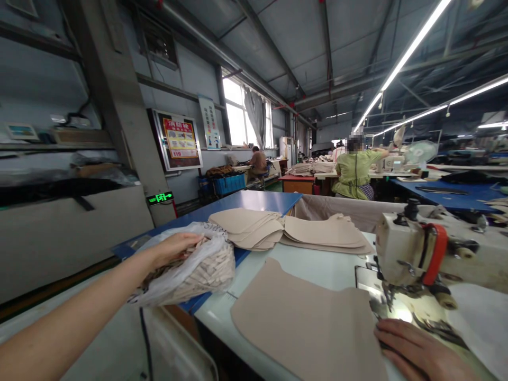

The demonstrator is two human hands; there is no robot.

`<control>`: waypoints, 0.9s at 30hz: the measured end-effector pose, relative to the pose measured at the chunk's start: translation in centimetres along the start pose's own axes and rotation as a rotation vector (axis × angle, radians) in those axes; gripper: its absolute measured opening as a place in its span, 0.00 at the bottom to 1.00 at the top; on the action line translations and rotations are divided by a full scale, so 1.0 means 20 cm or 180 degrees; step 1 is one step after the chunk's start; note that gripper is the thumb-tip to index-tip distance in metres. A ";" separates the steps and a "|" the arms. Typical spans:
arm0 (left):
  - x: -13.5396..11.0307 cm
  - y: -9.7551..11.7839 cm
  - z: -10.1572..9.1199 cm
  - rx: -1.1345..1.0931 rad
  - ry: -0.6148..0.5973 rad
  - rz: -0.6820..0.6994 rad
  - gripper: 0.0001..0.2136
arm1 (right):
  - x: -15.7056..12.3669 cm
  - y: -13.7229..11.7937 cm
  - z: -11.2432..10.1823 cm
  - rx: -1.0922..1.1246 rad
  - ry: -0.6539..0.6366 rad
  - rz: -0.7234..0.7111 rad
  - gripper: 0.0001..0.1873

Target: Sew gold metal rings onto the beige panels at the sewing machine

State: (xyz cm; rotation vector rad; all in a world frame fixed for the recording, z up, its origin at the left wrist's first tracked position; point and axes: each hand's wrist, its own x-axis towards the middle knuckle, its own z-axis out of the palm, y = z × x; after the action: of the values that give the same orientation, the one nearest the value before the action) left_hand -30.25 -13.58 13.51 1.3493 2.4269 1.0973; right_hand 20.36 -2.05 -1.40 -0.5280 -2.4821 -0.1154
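Observation:
My left hand point(179, 248) reaches into the mouth of a clear plastic bag point(198, 272) full of small beige strips. Its fingers are bent together at the strips point(200, 244), with the fingertips partly hidden among them. At the lower right, my right hand point(416, 346) rests with fingers stretched out by the right edge of a large beige fabric panel point(301, 317). That panel lies flat on the pale table. Just beyond my right hand is the needle area of a sewing machine point(408, 254), where a small lamp glows.
Two stacks of cut beige panels, a left stack point(248, 227) and a right stack point(327, 233), lie behind the large panel. A blue tabletop point(257, 200) adjoins the pale one. Farther back, a person in a green top point(355, 172) sits at another machine.

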 end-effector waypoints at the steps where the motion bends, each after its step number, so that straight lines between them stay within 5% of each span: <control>1: 0.00 0.00 -0.01 -0.0075 -0.0149 -0.0074 0.15 | 0.00 0.00 0.00 0.0006 -0.0018 -0.0002 0.14; 4: -0.02 0.02 -0.02 -0.0300 -0.0437 -0.0263 0.16 | 0.00 0.00 -0.01 -0.0100 -0.0030 -0.0057 0.13; 17: 0.00 0.08 0.00 -0.0594 -0.0374 -0.0334 0.13 | 0.02 -0.03 -0.02 -0.0245 -0.0213 0.0073 0.13; 27: 0.03 0.20 0.07 -0.0476 0.0273 -0.0061 0.17 | 0.02 -0.06 -0.04 0.0230 -0.0484 0.0450 0.14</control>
State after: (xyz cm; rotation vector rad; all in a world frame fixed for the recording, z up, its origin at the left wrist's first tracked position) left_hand -27.22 -11.09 15.32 1.2550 2.3557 1.3284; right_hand 20.04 -3.25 -0.48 -0.7022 -2.5746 0.0728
